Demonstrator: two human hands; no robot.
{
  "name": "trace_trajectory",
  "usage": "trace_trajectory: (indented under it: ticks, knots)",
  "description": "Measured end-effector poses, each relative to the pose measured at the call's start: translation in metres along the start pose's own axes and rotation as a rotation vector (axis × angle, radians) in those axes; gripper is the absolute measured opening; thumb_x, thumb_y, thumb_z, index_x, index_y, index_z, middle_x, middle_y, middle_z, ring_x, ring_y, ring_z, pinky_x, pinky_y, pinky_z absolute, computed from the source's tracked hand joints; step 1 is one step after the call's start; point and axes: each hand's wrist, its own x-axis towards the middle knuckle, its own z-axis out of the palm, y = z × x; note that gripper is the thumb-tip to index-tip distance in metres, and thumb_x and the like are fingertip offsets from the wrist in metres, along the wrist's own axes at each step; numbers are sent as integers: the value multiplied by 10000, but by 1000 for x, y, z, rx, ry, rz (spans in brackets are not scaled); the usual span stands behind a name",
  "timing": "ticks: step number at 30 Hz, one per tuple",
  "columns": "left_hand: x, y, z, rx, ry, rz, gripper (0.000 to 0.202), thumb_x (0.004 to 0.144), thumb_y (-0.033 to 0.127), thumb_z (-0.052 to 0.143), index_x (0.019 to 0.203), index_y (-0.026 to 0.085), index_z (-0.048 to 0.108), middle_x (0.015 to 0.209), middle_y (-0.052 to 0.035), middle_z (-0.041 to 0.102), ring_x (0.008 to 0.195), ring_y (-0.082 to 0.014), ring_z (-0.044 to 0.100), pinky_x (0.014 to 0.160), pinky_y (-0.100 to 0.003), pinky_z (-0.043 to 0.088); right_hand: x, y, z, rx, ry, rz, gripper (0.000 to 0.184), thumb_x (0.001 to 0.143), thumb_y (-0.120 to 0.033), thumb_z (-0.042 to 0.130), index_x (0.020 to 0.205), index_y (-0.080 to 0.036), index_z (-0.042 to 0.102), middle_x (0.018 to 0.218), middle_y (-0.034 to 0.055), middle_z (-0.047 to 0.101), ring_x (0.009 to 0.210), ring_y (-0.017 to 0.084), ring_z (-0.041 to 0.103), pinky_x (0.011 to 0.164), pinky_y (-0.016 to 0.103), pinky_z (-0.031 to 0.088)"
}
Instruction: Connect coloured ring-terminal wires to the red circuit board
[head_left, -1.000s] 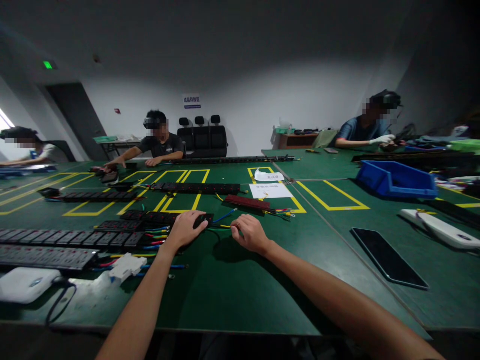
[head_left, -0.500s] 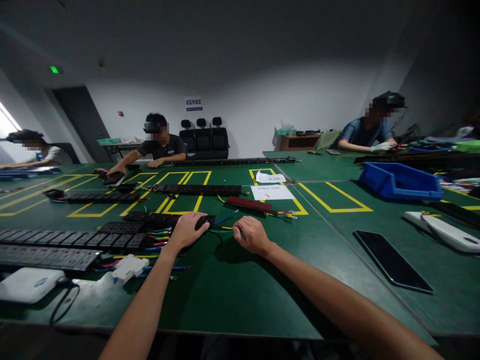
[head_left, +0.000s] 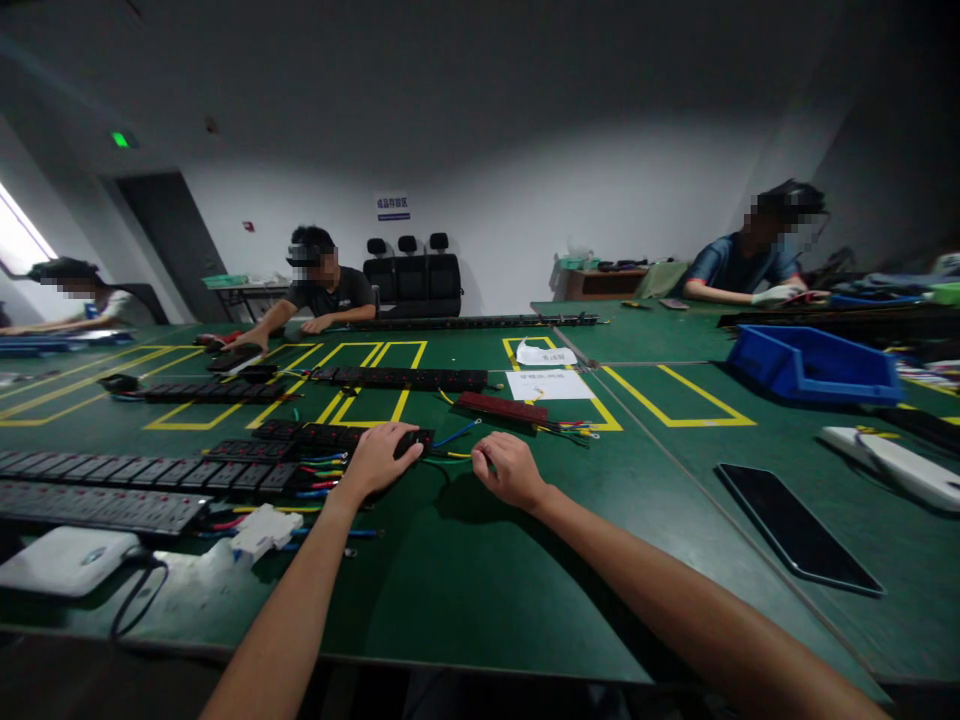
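Note:
My left hand (head_left: 381, 459) is wrapped over the right end of a black power strip (head_left: 315, 436) lying on the green table (head_left: 450, 600). From that end stick out a blue wire (head_left: 457, 433) with a ring terminal and a green-and-yellow wire (head_left: 448, 457). My right hand (head_left: 510, 470) is closed in a pinch at the tip of the green-and-yellow wire; the fingers hide the wire's end. Just beyond my hands lies a dark red strip (head_left: 501, 407) with several coloured wires.
More socket strips (head_left: 150, 470) lie at the left, near a white device (head_left: 67, 560) and a white connector piece (head_left: 264, 532). A phone (head_left: 799, 525), a white device (head_left: 896, 465) and a blue bin (head_left: 814, 365) are at the right. Co-workers sit across and around the table.
The view has turned slightly left, so the scene sits a little farther right. Both hands keep nearly the same places on the strip and wire.

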Motion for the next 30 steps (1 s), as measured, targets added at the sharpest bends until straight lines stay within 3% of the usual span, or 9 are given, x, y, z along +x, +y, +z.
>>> trace_trajectory:
  ticks: [30]
  knots:
    - [1,-3,1,-6,-2,1,468,970,547,471,1268,232,646,1297,-100,667,1218,-310,591,1052,-488,430,-6,5,5,-20,-30,118,301,991,-224,474,706,-202,566,593,10,600,520,130,539,583,269,345]
